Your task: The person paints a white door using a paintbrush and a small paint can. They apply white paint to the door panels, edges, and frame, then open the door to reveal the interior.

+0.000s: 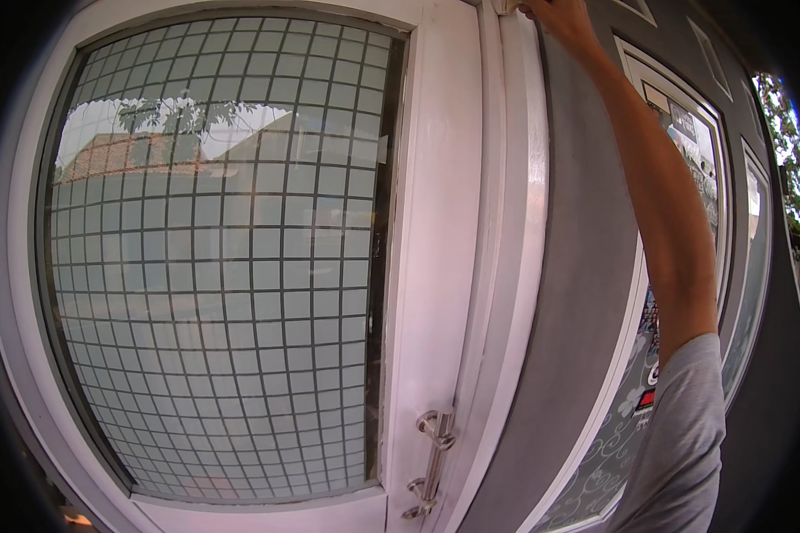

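My right arm, in a grey short sleeve, stretches up to the top of the white door frame (pixel 523 166). There my right hand (pixel 550 10) is partly cut off by the upper edge of the view; it presses a pale cloth-like thing (pixel 507 6) against the frame. My left hand is out of view. Before me stands a white door (pixel 437 200) that looks shut, with a large glass pane (pixel 240 266) covered in a grid pattern. A metal pull handle (pixel 433 466) is fixed low on the door's right side.
To the right of the frame runs a dark grey wall (pixel 573 233). Behind my arm is a white-framed window (pixel 607 433) with stickers and a scroll pattern. Farther right are another narrow window (pixel 755 220) and some foliage (pixel 783 133).
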Available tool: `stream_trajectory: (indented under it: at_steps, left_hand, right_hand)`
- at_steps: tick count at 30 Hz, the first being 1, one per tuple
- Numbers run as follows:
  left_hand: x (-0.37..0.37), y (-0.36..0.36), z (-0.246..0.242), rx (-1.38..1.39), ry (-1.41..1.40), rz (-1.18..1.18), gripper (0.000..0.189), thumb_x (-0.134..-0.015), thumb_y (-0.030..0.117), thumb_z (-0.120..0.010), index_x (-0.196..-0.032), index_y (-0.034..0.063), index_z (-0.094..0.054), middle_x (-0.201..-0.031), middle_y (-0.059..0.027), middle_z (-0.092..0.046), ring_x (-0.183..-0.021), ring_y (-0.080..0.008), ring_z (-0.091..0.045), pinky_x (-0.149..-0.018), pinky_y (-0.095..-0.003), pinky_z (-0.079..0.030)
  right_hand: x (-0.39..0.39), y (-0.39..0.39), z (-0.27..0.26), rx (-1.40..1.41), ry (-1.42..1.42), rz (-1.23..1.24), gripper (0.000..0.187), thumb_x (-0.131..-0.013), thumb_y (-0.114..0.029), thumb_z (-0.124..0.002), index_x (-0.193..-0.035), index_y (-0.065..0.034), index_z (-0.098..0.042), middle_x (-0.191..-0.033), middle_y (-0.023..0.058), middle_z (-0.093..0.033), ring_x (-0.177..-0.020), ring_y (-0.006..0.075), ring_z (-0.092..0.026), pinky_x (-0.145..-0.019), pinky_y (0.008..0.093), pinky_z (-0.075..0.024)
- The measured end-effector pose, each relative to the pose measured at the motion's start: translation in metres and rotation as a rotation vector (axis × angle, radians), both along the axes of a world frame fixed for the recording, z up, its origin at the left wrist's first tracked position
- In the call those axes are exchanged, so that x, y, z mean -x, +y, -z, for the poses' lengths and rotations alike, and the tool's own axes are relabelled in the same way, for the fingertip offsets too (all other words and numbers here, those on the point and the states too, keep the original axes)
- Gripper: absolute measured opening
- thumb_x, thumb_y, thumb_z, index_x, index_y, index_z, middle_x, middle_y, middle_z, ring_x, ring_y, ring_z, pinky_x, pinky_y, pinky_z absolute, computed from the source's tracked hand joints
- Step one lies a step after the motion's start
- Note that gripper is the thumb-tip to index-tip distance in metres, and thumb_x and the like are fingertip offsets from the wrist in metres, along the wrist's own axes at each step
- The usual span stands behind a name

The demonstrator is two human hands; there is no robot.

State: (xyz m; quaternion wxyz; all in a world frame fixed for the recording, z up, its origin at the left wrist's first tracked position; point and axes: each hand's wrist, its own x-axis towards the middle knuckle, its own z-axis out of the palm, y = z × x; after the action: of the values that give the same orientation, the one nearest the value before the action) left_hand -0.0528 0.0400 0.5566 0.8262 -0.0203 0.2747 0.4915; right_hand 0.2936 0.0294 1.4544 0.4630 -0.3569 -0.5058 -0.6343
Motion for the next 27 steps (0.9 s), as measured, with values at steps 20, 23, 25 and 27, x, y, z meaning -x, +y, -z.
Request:
stream_trajectory:
  at_steps: [20, 23, 25, 27]
  left_hand:
    - [-0.004, 0.002, 0.028, 0.005, 0.031, 0.074, 0.07, -0.104, 0.065, -0.035, -0.155, 0.0167, -0.043, -0.155, -0.0116, -0.051, -0.14, -0.0407, -0.049, -0.11, -0.0712, -0.042]
    - [0.008, -0.008, 0.008, 0.027, 0.057, -0.001, 0.07, -0.105, 0.065, -0.034, -0.156, 0.0171, -0.042, -0.157, -0.0116, -0.048, -0.142, -0.0403, -0.047, -0.112, -0.0718, -0.04]
    - [0.012, -0.012, 0.003, 0.05, 0.052, -0.021, 0.07, -0.105, 0.065, -0.034, -0.156, 0.0173, -0.041, -0.157, -0.012, -0.048, -0.142, -0.0406, -0.046, -0.113, -0.0719, -0.039]
    - [0.007, -0.008, 0.01, 0.064, 0.04, 0.023, 0.071, -0.105, 0.065, -0.033, -0.157, 0.0175, -0.041, -0.157, -0.0123, -0.048, -0.142, -0.0411, -0.047, -0.113, -0.0719, -0.04]
  right_hand:
    - [0.022, -0.063, 0.04, 0.384, 0.209, -0.067, 0.023, -0.083, -0.019, -0.065, -0.077, 0.0, -0.075, -0.066, 0.0116, -0.07, -0.052, 0.0183, -0.062, -0.046, 0.0322, -0.0444]
    - [0.003, -0.039, 0.04, 0.397, 0.182, -0.201, 0.024, -0.084, -0.02, -0.065, -0.074, 0.0009, -0.073, -0.062, 0.0107, -0.067, -0.051, 0.0178, -0.06, -0.046, 0.0326, -0.0429]
    - [0.0, -0.025, 0.042, 0.385, 0.188, -0.234, 0.026, -0.085, -0.02, -0.064, -0.072, 0.001, -0.071, -0.06, 0.0094, -0.065, -0.05, 0.0171, -0.059, -0.046, 0.0326, -0.0422]
    - [0.016, -0.028, 0.042, 0.267, 0.126, -0.168, 0.027, -0.087, -0.021, -0.063, -0.072, 0.0001, -0.07, -0.06, 0.0078, -0.064, -0.05, 0.0161, -0.058, -0.047, 0.0325, -0.0421]
